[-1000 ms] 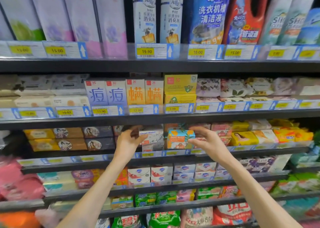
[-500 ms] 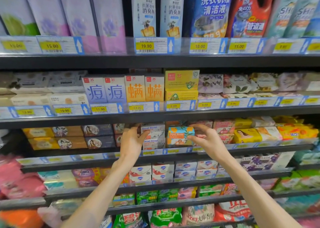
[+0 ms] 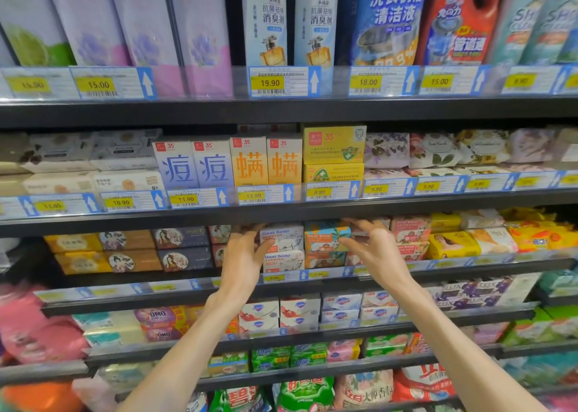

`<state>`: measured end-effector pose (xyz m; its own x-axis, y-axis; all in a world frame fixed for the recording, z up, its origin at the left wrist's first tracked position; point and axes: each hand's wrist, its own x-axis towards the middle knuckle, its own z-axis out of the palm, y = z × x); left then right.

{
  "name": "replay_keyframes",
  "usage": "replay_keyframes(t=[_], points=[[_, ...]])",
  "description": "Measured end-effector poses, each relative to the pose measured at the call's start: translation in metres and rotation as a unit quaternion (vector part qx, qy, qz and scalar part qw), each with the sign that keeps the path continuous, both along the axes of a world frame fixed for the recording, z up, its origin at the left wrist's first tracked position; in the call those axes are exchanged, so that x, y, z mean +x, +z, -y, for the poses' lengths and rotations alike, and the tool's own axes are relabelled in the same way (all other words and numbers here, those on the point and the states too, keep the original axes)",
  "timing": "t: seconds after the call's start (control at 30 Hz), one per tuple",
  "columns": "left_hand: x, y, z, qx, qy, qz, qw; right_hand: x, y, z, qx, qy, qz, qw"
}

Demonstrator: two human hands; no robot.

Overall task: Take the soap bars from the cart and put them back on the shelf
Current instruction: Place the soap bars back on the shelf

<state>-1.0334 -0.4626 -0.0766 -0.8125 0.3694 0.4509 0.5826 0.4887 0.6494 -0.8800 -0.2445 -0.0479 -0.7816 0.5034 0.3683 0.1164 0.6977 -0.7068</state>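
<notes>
Stacked Goat Soap boxes stand mid-shelf on the third shelf (image 3: pixel 312 276). My left hand (image 3: pixel 242 255) grips the left end of the upper white Goat Soap box (image 3: pixel 283 238), thumb on its front and fingers behind it. My right hand (image 3: pixel 373 249) pinches the right end of the orange and teal Goat Soap box (image 3: pixel 325 238), which rests on another orange box. The two boxes sit side by side and touch. No cart is in view.
Dark and tan soap boxes (image 3: pixel 131 250) lie left of my hands, and pink and yellow soap packs (image 3: pixel 450 242) lie to the right. The shelf above (image 3: pixel 281 211) hangs low over the boxes. Shelves below hold more soap, and tall bottles stand on top.
Both hands stay on the same two boxes. My fingers have reached a little deeper under the shelf above, and the boxes have hardly moved.
</notes>
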Motion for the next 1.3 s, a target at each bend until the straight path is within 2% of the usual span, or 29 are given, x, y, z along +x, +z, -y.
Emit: replay_keyframes(t=[0.17, 0.57, 0.77, 1.3], points=[[-0.002, -0.003, 0.0, 0.008, -0.009, -0.008, 1.0, -0.005, -0.003, 0.006, 0.039, -0.031, 0.014, 0.999], [-0.011, -0.01, 0.002, 0.01, -0.013, -0.006, 1.0, -0.012, -0.006, 0.006, 0.09, -0.033, 0.019, 0.995], [-0.013, -0.01, 0.001, -0.007, -0.002, -0.001, 1.0, -0.024, -0.018, 0.0, 0.16, -0.079, 0.042, 0.983], [-0.005, -0.01, -0.007, -0.023, 0.011, -0.019, 0.999, -0.024, -0.02, 0.001, 0.263, -0.105, 0.056, 0.957]])
